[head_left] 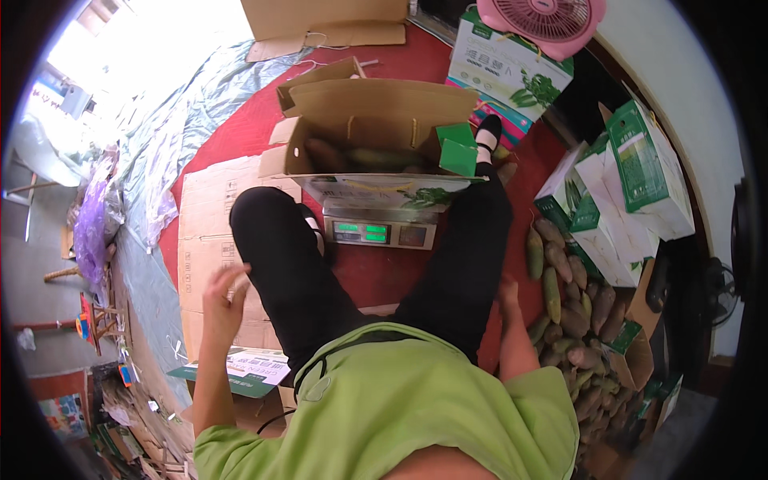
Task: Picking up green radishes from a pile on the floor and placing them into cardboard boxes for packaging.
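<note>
Close in, at 10 o'clock from the seated person's trunk, the left hand (226, 298) hangs beside the left knee, fingers loosely curled with nothing visible in them; at 2 o'clock the right hand (509, 294) is partly hidden beside the right thigh (448, 272), and whether it grips anything cannot be told. Straight ahead at 12, between the black-trousered legs, a pale, flat-fronted scale (381, 234) shows a green-lit display. Just beyond stands the carton (332, 189), a long box of stiff cardboard, white and leaf-printed outside, plain brown inside, its tall back flap raised and a glossy green flap (458, 150) bent out at the right end. Long, smooth, brown-and-green produce (376, 158) lies in it; the front wall hides the lower part. At 3 o'clock a heap of similar tapered pieces (572, 308) crowds the floor, and flattened cardboard (212, 208) spreads between 10 and 11. Farther off, green-and-white boxes (652, 168) lean together at 2, crinkled plastic sheeting (216, 84) covers 11, and a round pink fan (548, 18) sits at 1.
</note>
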Motion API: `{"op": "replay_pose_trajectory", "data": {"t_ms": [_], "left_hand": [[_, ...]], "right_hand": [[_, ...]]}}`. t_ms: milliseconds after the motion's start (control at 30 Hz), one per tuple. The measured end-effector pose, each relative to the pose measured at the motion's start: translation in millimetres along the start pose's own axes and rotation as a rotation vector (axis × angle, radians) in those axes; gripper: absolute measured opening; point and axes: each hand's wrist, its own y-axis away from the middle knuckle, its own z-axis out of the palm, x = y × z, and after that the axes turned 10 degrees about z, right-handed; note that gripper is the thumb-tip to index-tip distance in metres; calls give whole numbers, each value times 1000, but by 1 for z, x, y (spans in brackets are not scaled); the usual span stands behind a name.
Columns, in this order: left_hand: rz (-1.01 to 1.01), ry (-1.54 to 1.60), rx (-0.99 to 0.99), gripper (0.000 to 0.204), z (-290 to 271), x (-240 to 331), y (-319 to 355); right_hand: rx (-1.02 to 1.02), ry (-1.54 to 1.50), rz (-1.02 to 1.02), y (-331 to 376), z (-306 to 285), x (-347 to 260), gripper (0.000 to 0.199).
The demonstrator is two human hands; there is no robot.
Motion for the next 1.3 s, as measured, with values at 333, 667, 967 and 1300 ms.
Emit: {"op": "replay_pose_trajectory", "data": {"t_ms": [333, 667, 967, 1300], "left_hand": [[458, -250, 103, 44, 48, 37, -151], [509, -161, -141, 17, 105, 41, -190], [552, -365, -201, 4, 114, 44, -206], [651, -444, -398, 5, 119, 48, -227]], "right_hand": [[-15, -361, -171, 42, -61, -114, 18], [123, -130, -662, 53, -78, -242, 17], [288, 473, -1333, 117, -4, -442, 41], [64, 975, -1258, 80, 39, -505, 18]]}}
